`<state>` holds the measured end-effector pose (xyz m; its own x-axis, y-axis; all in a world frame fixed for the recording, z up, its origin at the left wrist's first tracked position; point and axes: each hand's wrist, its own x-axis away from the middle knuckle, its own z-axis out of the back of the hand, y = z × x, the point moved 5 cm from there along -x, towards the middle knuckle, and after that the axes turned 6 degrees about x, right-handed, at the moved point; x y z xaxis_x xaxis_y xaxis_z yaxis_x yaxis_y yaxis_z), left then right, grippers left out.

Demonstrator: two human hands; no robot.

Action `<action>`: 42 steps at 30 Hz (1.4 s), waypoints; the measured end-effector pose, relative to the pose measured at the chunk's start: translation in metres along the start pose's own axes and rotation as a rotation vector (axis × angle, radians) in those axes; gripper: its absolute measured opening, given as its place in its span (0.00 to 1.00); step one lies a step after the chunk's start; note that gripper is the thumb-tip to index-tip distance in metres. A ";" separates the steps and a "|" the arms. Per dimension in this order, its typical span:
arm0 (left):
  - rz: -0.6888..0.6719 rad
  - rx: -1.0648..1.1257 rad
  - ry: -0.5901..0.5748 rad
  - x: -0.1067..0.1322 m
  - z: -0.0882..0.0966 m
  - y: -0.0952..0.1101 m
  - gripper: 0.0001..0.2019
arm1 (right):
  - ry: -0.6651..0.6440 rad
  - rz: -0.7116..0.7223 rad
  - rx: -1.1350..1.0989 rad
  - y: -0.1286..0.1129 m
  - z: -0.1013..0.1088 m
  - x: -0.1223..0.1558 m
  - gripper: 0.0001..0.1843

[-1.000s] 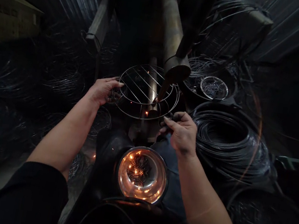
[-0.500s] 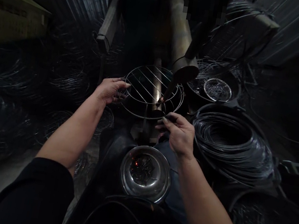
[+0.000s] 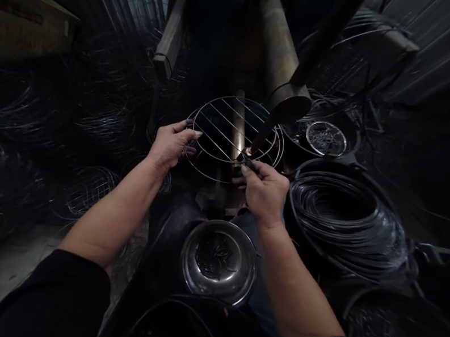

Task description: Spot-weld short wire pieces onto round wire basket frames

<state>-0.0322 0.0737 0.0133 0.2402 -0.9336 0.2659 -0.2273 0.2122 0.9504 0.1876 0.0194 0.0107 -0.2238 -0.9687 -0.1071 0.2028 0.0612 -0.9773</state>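
My left hand (image 3: pixel 172 145) grips the left rim of a round wire rack (image 3: pixel 222 118), a ring with several parallel bars and further rings below. The rack lies level between a slanted upper electrode (image 3: pixel 261 135) and a brass-coloured lower bar (image 3: pixel 238 127). At its near right rim, just beside the electrode's copper-coloured tip, my right hand (image 3: pixel 263 191) is closed in a pinch. A small dark piece shows at its fingertips, its shape mostly hidden. Below the hands, a shiny metal bowl (image 3: pixel 238 283) holding short dark metal pieces (image 3: pixel 214 256) rests on my lap.
To the right stands a tub with coiled black wire (image 3: pixel 368 238). Behind it, a small round dish (image 3: pixel 327 138) of metal bits sits in a dark basin. Wire rings (image 3: pixel 94 190) pile up on the left. A thick cylindrical machine arm (image 3: pixel 280 45) juts out above the rack.
The right hand has moved up and inward to the rim by the electrode tip. The rack and left hand have shifted slightly right. A glowing spark in the bowl has gone.
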 end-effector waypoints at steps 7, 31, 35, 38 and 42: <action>-0.058 -0.003 -0.037 -0.001 -0.009 0.004 0.24 | 0.083 0.012 -0.065 0.024 0.006 0.010 0.07; 0.002 0.054 0.008 -0.012 -0.011 0.003 0.18 | 0.166 0.111 0.001 0.024 0.005 0.004 0.09; 0.022 0.054 -0.002 -0.019 -0.009 0.001 0.18 | 0.137 0.119 -0.045 0.024 0.002 0.001 0.08; 0.027 0.064 -0.017 -0.022 -0.007 -0.002 0.18 | 0.111 0.112 -0.088 0.026 0.001 0.000 0.07; 0.029 0.068 -0.023 -0.024 -0.007 -0.002 0.19 | 0.089 0.112 -0.094 0.026 0.001 -0.003 0.07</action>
<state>-0.0308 0.0979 0.0058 0.2105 -0.9340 0.2888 -0.2974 0.2202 0.9290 0.1947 0.0232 -0.0141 -0.2889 -0.9299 -0.2277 0.1423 0.1935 -0.9707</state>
